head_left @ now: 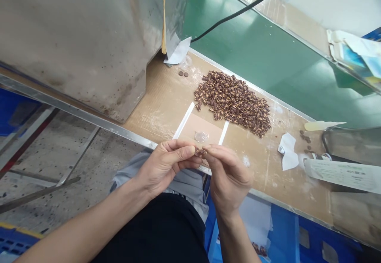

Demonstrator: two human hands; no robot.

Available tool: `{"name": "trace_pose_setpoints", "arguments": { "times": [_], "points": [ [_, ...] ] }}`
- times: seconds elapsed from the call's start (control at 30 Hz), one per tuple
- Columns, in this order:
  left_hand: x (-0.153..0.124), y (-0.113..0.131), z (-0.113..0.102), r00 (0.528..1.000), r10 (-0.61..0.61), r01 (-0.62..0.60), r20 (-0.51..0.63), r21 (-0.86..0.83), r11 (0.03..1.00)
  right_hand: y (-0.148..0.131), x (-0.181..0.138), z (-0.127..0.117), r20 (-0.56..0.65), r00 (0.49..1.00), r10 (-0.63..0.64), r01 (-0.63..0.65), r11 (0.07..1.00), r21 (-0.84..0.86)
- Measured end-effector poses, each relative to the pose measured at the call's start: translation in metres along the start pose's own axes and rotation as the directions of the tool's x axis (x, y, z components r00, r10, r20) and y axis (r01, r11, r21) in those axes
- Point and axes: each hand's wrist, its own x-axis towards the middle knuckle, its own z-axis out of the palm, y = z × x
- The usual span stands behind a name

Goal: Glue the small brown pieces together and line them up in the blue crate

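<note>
My left hand (pixel 174 158) and my right hand (pixel 224 169) meet fingertip to fingertip over the front edge of the workbench. Pinched between them is a small brown piece (pixel 200 152), mostly hidden by the fingers; its exact kind does not show. Just beyond my fingertips, a clear round plastic-looking piece (pixel 201 137) lies on a tan pad (pixel 205 125) between two white strips. Behind it is a large pile of small dark-brown parts with gold-coloured prongs (pixel 233 102).
Left, a big metal housing (pixel 89 45) stands on the bench. Two brown discs (pixel 183 74) lie near a black cable (pixel 238 13). On the right are crumpled white paper (pixel 288 152), a pale-tipped bottle (pixel 320 125) and a printed box (pixel 342 173). Blue crates (pixel 285 231) sit below.
</note>
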Motion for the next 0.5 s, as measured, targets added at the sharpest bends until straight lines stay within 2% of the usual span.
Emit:
{"name": "trace_pose_setpoints", "arguments": {
  "times": [0.3,0.5],
  "points": [
    [-0.0018,0.0007,0.0018,1.000,0.014,-0.013,-0.026,0.025,1.000,-0.0006,0.0006,-0.0006,0.020,0.995,-0.100,0.101,0.993,-0.057],
    [-0.0024,-0.0013,0.0022,0.999,0.004,-0.003,-0.044,0.016,1.000,0.0010,-0.0022,0.0003,-0.023,0.989,-0.146,0.142,0.982,-0.121]
  ]
}}
